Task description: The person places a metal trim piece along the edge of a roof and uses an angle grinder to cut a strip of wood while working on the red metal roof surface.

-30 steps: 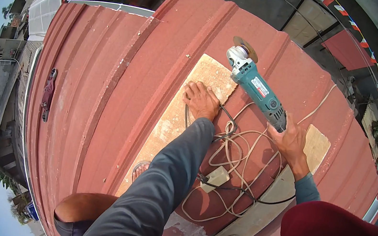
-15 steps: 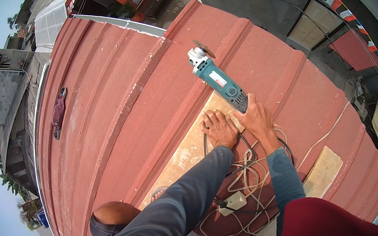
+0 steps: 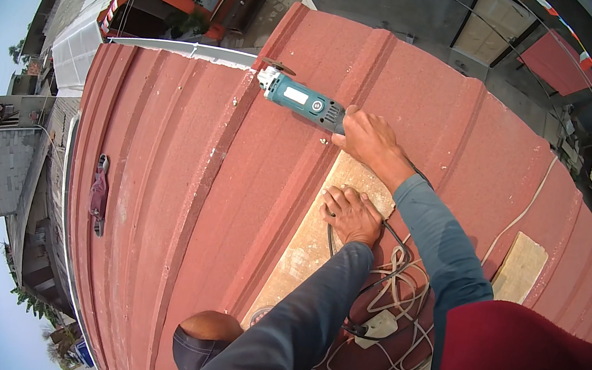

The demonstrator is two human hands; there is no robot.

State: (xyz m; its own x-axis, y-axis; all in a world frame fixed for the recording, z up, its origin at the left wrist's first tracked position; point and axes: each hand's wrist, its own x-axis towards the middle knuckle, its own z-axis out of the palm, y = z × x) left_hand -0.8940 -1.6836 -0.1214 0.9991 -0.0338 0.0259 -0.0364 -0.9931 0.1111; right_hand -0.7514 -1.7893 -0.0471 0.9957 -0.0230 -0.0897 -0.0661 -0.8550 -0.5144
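Held by its rear end, a teal angle grinder [image 3: 306,103] reaches out to the left from my right hand [image 3: 371,144]. Its cutting disc [image 3: 279,67] sits over a raised rib of the red metal roof [image 3: 277,160], close to the far edge; whether it touches cannot be told. My left hand [image 3: 353,217] rests flat with fingers spread on a worn wooden plank [image 3: 307,243]. The grinder's black cord [image 3: 402,239] runs down beside that plank.
Tangled white cable [image 3: 401,298] and a pale socket block [image 3: 377,328] lie near my left forearm. Another board [image 3: 520,268] is on the right. A dark red cloth-like item [image 3: 98,195] lies on the left. White flashing [image 3: 194,51] lines the far edge, with a drop beyond.
My right hand has moved the angle grinder away from me and to the left, bringing its disc nearer the roof's far edge. My left hand stays on the plank.
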